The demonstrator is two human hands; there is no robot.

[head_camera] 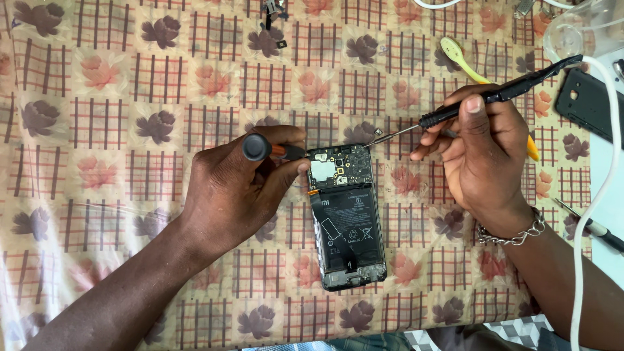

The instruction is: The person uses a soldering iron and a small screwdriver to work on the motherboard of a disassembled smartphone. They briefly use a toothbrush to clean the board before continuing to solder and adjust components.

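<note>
From the head view, the opened phone (346,218) lay back-up in the middle of the flowered cloth (117,97). The left hand (237,188) had its fingers wrapped round a screwdriver (270,149), tip at the phone's far left corner. The right hand (484,153) pinched a slim black tool (487,97), its point near the far right corner. Steady, upright pressure seemed wise, lest a tip slip.

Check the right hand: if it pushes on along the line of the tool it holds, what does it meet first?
The right hand holds a black soldering iron pointing down-left. Its tip sits near the top right corner of the opened phone, so the phone's circuit board likely comes first; height above it is unclear.
</note>
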